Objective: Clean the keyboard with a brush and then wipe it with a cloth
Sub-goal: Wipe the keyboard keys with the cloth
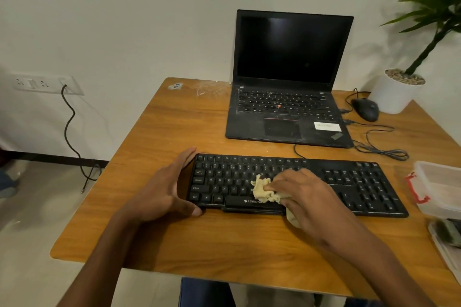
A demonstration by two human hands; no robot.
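A black keyboard (349,182) lies across the wooden table (187,127) in front of me. My left hand (164,189) clasps its left end, fingers along the far corner and thumb at the near corner. My right hand (306,197) grips a crumpled pale yellow cloth (262,188) and presses it on the keys near the middle of the keyboard, just above the space bar. Part of the cloth hangs below my palm at the keyboard's front edge. A brush (449,232) lies in a tray at the right edge.
An open black laptop (287,107) stands behind the keyboard, with a black mouse (365,108) and loose cables to its right. A white plant pot (396,90) sits at the far right corner. A clear plastic box with a red clip (439,187) sits right of the keyboard.
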